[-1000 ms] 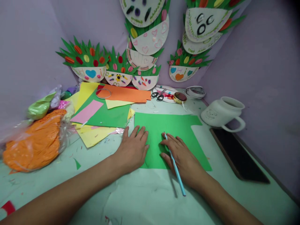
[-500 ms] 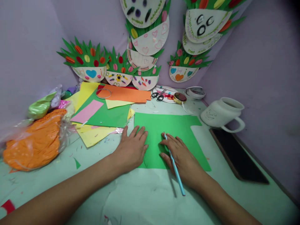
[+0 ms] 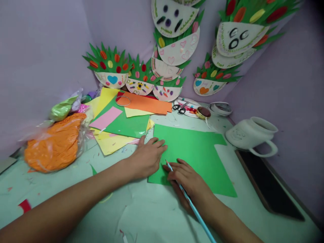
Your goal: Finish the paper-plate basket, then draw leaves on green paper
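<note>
A green sheet of paper (image 3: 194, 152) with a notch at its upper right corner lies flat on the pale table (image 3: 141, 209). My left hand (image 3: 149, 157) rests palm down on the sheet's left edge, fingers spread and holding nothing. In my right hand (image 3: 186, 179) is a light blue pencil (image 3: 197, 214), gripped between thumb and fingers. Its tip points up and left, over the lower left part of the green sheet. The pencil's far end runs out at the bottom of the picture.
Coloured papers (image 3: 136, 125) lie behind my left hand, with an orange bag (image 3: 55, 145) at the left. Black-handled scissors (image 3: 181, 108) and a round tin (image 3: 203, 113) stand at the back. A white mug (image 3: 249, 133) and a dark phone (image 3: 268, 185) are right. Paper baskets (image 3: 111, 79) decorate the wall.
The view has shifted, so most things sit further right. My right hand has turned and moved down and left over the sheet, bringing the pencil tip closer to my left hand.
</note>
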### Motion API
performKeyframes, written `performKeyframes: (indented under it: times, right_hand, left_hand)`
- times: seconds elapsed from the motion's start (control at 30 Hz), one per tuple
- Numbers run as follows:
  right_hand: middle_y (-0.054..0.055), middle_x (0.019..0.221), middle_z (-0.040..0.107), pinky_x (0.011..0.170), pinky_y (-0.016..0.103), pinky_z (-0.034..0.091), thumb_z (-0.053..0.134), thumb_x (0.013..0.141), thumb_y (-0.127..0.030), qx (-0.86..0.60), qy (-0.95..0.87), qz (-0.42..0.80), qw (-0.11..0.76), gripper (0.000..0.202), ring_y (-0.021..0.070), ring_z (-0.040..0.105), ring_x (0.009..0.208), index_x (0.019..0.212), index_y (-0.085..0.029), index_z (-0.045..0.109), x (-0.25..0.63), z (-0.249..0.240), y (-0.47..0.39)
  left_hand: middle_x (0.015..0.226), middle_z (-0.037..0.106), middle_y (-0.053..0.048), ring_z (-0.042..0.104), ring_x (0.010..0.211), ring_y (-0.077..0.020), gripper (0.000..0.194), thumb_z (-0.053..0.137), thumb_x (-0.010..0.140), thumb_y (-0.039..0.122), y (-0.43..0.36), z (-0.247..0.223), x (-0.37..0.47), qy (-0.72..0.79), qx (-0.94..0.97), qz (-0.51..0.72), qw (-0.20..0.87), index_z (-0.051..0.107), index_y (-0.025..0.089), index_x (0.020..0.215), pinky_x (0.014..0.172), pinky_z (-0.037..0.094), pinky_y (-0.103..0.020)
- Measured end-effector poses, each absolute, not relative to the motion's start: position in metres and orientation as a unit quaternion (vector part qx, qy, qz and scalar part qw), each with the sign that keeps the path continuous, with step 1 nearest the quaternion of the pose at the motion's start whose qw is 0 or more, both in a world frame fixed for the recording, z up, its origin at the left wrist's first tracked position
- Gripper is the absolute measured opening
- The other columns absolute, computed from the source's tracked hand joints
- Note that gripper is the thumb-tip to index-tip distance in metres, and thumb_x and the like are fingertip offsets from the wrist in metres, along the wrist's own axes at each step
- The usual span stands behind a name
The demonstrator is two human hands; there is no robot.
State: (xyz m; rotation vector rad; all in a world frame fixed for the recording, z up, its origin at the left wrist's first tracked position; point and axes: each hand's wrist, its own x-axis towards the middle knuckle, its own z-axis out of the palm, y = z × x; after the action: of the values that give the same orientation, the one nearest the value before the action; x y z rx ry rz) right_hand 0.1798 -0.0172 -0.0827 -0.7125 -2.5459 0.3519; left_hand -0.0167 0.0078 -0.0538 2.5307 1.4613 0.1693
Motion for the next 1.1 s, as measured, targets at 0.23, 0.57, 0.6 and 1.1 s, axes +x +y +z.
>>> performKeyframes:
  times: [0.23, 0.57, 0.6, 1.1]
  right_hand:
    - [0.009, 0.111, 0.067, 0.099, 0.043, 0.041, 0.043, 0.077, -0.003, -0.247, -0.934, 0.089, 0.242, 0.025, 0.0177, 0.057, 0.111, 0.091, -0.023, 0.048, 0.181, -0.092, -0.015]
    - [0.009, 0.108, 0.067, 0.098, 0.042, 0.041, 0.042, 0.077, -0.006, -0.242, -0.931, 0.086, 0.259, 0.021, 0.0177, 0.059, 0.108, 0.088, -0.023, 0.049, 0.181, -0.099, -0.013]
    - [0.009, 0.107, 0.067, 0.098, 0.042, 0.042, 0.043, 0.077, -0.007, -0.237, -0.931, 0.086, 0.263, 0.021, 0.0180, 0.059, 0.108, 0.088, -0.023, 0.050, 0.181, -0.103, -0.012]
    - [0.005, 0.095, 0.072, 0.083, 0.030, 0.052, 0.058, 0.083, -0.027, -0.460, -0.647, 0.439, 0.421, 0.005, 0.0188, 0.067, 0.093, 0.085, -0.023, 0.061, 0.195, -0.047, 0.005]
  left_hand:
    - [0.142, 0.041, -0.007, 0.032, 0.132, -0.0169, 0.044, 0.035, 0.089, 0.024, 0.038, -0.036, -0.058, 0.496, 0.811, 0.246, 0.188, 0.045, 0.015, 0.131, 0.109, 0.025, -0.040]
    - [0.106, 0.067, -0.008, 0.059, 0.103, -0.0213, 0.024, 0.048, 0.081, 0.015, 0.009, -0.049, -0.028, 0.464, 0.842, 0.253, 0.109, 0.068, 0.016, 0.094, 0.091, 0.044, -0.038]
    - [0.108, 0.066, -0.009, 0.057, 0.104, -0.0225, 0.023, 0.049, 0.081, 0.016, 0.005, -0.052, -0.022, 0.458, 0.854, 0.221, 0.106, 0.067, 0.015, 0.095, 0.091, 0.043, -0.039]
    - [0.136, 0.044, -0.011, 0.035, 0.124, -0.0285, 0.049, 0.057, 0.076, 0.039, -0.001, -0.052, -0.013, 0.474, 0.865, 0.094, 0.130, 0.051, 0.016, 0.119, 0.105, 0.021, -0.053]
